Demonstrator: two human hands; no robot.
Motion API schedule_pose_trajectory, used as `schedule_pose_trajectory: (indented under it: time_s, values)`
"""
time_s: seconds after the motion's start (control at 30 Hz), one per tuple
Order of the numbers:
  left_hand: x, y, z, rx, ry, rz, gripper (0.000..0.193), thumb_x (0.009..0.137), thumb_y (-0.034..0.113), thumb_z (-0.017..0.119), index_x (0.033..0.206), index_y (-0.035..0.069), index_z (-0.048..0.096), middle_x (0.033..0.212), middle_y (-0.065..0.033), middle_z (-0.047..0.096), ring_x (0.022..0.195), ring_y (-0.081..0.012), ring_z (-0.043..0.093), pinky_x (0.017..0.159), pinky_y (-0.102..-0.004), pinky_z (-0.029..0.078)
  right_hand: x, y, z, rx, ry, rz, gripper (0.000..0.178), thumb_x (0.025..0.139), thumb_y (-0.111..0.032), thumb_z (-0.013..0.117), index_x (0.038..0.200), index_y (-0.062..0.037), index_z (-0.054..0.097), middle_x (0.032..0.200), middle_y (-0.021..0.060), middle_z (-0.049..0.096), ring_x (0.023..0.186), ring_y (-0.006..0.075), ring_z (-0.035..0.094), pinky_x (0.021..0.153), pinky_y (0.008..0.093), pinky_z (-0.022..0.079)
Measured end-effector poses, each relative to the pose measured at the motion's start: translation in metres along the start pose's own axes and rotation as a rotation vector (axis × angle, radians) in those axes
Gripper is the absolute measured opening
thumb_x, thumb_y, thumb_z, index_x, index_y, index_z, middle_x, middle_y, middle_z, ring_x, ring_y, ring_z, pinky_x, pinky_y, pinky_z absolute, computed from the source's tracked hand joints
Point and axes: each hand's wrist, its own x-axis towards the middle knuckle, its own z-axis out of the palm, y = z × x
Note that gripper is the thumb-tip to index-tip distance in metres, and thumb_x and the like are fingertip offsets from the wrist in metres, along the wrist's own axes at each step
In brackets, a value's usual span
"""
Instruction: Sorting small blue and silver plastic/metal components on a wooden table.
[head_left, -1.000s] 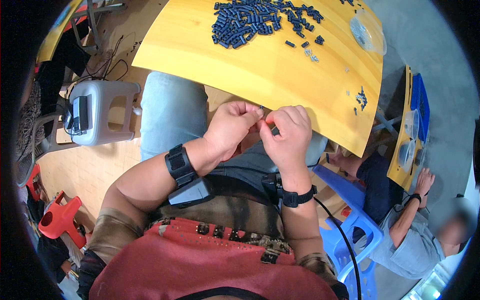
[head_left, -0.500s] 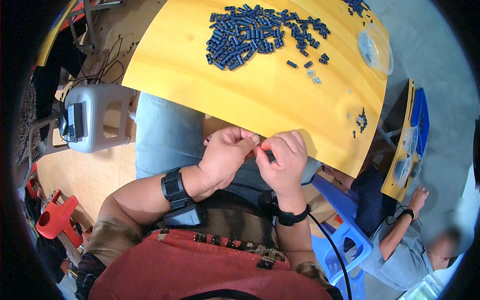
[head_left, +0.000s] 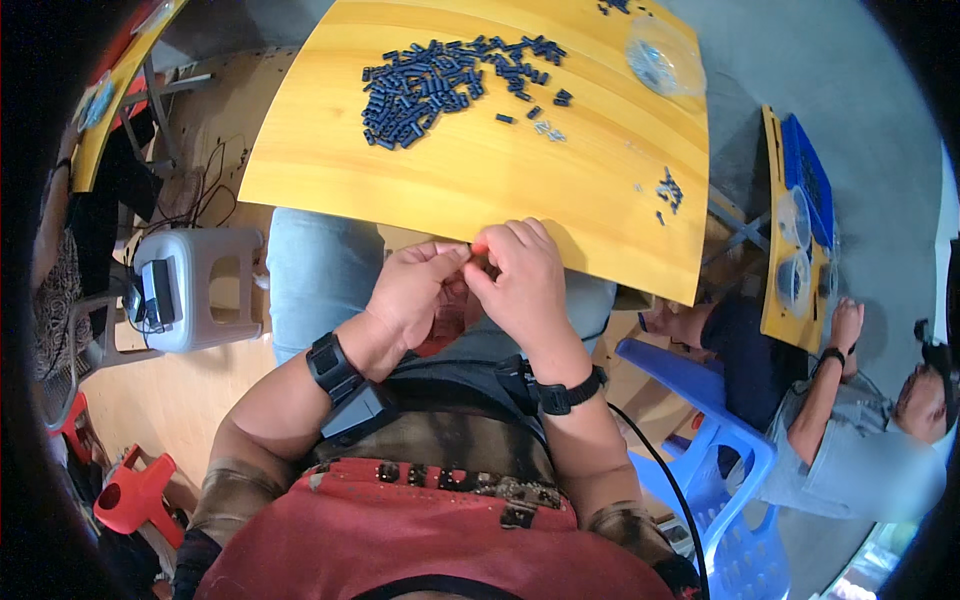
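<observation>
My left hand (head_left: 408, 290) and my right hand (head_left: 528, 282) meet at the near edge of the yellow table (head_left: 330, 185). Thumb and fingers of both are pinched together, their tips almost touching. Whatever sits between them is tiny and mostly covered by the fingers, so I cannot make it out. Beyond the hands lies a heap of short black cylindrical plastic pieces (head_left: 415, 95). Right of the heap are several small silvery metal bits (head_left: 548, 131). A cluster of small dark pieces (head_left: 669, 192) lies near the table's right edge.
A clear plastic tub (head_left: 662, 58) stands at the far right corner of the table. To the left is a pale plastic stool (head_left: 195, 290) with a black device on it. A blue plastic chair (head_left: 715, 440) and a seated co-worker (head_left: 845, 430) are on the right.
The view has shifted, so the table and its pieces appear farther left. Both hands stay pinched together at the table edge, with fingers slightly rearranged. The co-worker's hand has moved a little.
</observation>
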Motion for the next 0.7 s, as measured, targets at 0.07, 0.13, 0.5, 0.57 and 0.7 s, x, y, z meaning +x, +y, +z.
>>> schedule_pose_trajectory:
  time_s: [0.07, 0.13, 0.5, 0.57, 0.7]
  values:
    - [-0.009, 0.002, 0.003, -0.068, -0.081, 0.039, 0.013, 0.091, 0.014, 0.052, 0.091, 0.005, 0.061, 0.085, -0.0017, 0.061, 0.074, -0.0091, 0.057, 0.066, -0.0230, 0.046, -0.008, -0.004, -0.005, 0.006, 0.027, 0.033, 0.016, 0.062, -0.009, 0.066, 0.071, -0.0037, 0.054, 0.070, 0.0097, 0.054, 0.073, 0.0303, 0.051, 0.065, 0.0408, 0.041]
    - [-0.017, 0.000, 0.004, -0.016, -0.095, 0.035, 0.013, 0.091, 0.015, 0.053, 0.091, 0.005, 0.061, 0.084, -0.0017, 0.062, 0.073, -0.0088, 0.057, 0.069, -0.0232, 0.047, -0.016, -0.004, -0.010, 0.087, 0.040, -0.018, 0.022, 0.062, -0.006, 0.069, 0.083, -0.0040, 0.062, 0.068, 0.0084, 0.055, 0.067, 0.0249, 0.053, 0.061, 0.0331, 0.045]
    - [-0.039, -0.024, 0.019, 0.347, -0.250, -0.199, 0.025, 0.091, 0.020, 0.054, 0.105, 0.000, 0.058, 0.094, -0.0070, 0.063, 0.075, -0.0094, 0.058, 0.070, -0.0214, 0.047, -0.118, 0.068, -0.069, 0.573, 0.548, 0.630, 0.020, 0.076, -0.006, 0.071, 0.094, -0.0014, 0.064, 0.073, -0.0018, 0.060, 0.062, 0.0030, 0.051, 0.056, 0.0164, 0.040]
    - [-0.038, -0.027, 0.020, 0.357, -0.291, -0.210, 0.025, 0.090, 0.019, 0.054, 0.105, 0.000, 0.058, 0.094, -0.0068, 0.063, 0.076, -0.0096, 0.058, 0.070, -0.0215, 0.047, -0.131, 0.074, -0.081, 0.630, 0.678, 0.747, 0.019, 0.076, -0.006, 0.071, 0.093, -0.0011, 0.064, 0.071, -0.0027, 0.058, 0.060, 0.0029, 0.049, 0.054, 0.0168, 0.039]
    - [-0.038, -0.031, 0.028, 0.404, -0.330, -0.255, 0.022, 0.090, 0.017, 0.055, 0.103, 0.000, 0.059, 0.094, -0.0063, 0.063, 0.077, -0.0100, 0.058, 0.071, -0.0215, 0.048, -0.150, 0.099, -0.087, 0.609, 0.804, 0.836, 0.020, 0.077, -0.007, 0.070, 0.095, -0.0005, 0.063, 0.069, -0.0016, 0.057, 0.055, 0.0035, 0.047, 0.049, 0.0161, 0.036]
